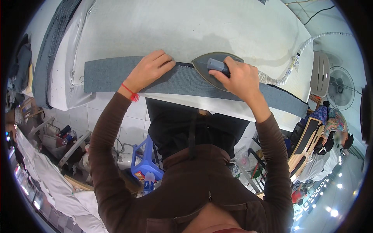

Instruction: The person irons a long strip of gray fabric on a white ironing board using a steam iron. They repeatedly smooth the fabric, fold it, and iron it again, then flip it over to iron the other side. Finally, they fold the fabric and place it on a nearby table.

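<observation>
A long grey-blue fabric strip (110, 73) lies along the near edge of the white-covered ironing table (147, 27). My left hand (153, 69) rests on its upper edge, fingers curled down and pinching the cloth; the fingertips are partly hidden. A red string bracelet circles that wrist. My right hand (241, 77) is closed round the handle of an iron (206, 70). The iron lies flat on the strip, its pointed tip toward my left hand. Just left of the tip, a dark underside and pale frayed threads show along the strip's edge.
A white-wrapped hose (287, 75) runs from behind the iron to the upper right. More grey fabric (46, 66) hangs over the table's left end. Below stands a blue plastic stool (147, 159). A fan (342, 87) and another person (336, 126) are at the right.
</observation>
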Demonstrator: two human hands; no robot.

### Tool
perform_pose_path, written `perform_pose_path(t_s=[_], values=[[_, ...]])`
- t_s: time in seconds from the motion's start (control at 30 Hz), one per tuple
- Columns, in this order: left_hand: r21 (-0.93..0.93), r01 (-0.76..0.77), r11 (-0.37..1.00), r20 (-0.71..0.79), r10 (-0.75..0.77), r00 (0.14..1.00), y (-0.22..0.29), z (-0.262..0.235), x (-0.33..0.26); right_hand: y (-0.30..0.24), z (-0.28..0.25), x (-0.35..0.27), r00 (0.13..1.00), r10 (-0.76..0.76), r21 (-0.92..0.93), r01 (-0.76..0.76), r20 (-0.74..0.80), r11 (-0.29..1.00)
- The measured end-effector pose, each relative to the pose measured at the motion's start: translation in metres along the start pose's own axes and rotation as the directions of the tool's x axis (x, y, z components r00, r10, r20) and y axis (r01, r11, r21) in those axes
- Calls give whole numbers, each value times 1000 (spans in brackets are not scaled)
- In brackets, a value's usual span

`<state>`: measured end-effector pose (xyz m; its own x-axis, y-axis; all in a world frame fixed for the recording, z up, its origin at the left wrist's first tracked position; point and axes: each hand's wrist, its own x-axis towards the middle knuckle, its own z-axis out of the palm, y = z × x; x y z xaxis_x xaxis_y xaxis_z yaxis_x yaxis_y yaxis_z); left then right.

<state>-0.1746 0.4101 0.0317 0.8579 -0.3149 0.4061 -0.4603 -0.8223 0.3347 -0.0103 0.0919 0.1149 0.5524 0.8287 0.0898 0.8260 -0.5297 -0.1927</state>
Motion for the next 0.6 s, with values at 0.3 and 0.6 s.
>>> perform_pose_path(t_s=[0.3, 0.6], values=[[-144, 229, 963, -113, -246, 963, 23, 13, 17, 129, -18, 44, 858, 511, -88, -513, -54, 854], [-155, 283, 947, -173, -308, 936, 42, 40, 40, 62, 25, -42, 916, 111, 213, -29, -385, 977]])
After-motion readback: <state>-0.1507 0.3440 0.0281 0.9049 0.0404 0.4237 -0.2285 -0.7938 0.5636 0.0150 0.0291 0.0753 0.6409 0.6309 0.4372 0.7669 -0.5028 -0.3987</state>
